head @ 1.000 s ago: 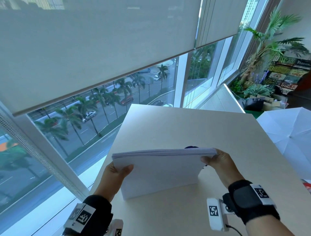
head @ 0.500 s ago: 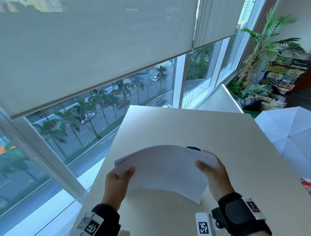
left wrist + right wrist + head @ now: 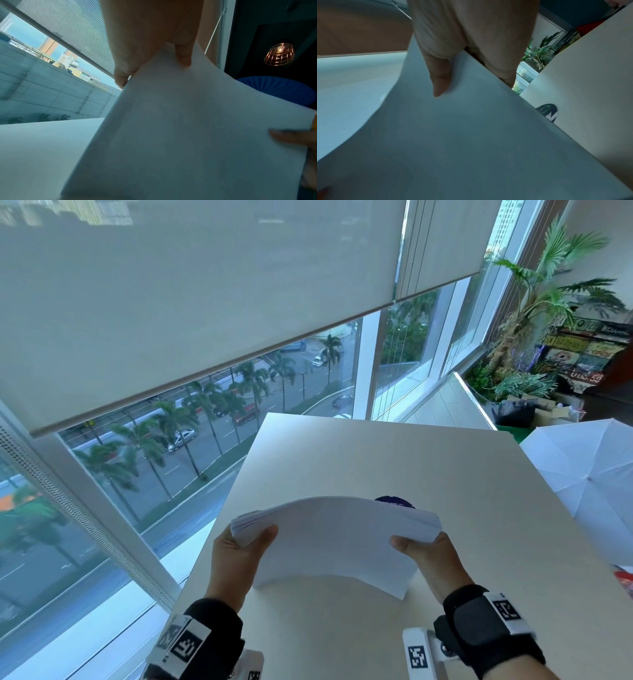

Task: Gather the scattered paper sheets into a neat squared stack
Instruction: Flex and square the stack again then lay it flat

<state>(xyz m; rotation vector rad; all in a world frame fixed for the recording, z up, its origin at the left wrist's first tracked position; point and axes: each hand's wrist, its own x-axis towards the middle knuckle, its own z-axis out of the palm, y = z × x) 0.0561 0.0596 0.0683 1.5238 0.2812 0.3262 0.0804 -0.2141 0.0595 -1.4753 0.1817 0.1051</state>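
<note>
A stack of white paper sheets (image 3: 334, 537) is held up above the beige table (image 3: 394, 460), bowed upward in the middle, its lower edge off the surface. My left hand (image 3: 239, 553) grips the stack's left end, thumb on the near face. My right hand (image 3: 426, 556) grips the right end the same way. In the left wrist view the paper (image 3: 188, 135) fills the frame under my left hand (image 3: 145, 47), whose thumb lies on the sheet. In the right wrist view my right hand (image 3: 462, 47) pinches the paper (image 3: 453, 142), with the thumb on top. The fingers behind the sheets are mostly hidden.
A dark round sticker (image 3: 394, 501) lies on the table just behind the stack. A window with a half-lowered blind (image 3: 205, 302) runs along the left. A white umbrella (image 3: 589, 470) sits off the table's right edge, with plants (image 3: 548, 302) beyond.
The stack stood upright and flat a second ago; now it is tilted toward me and bowed upward, with both hands lower and closer to me.
</note>
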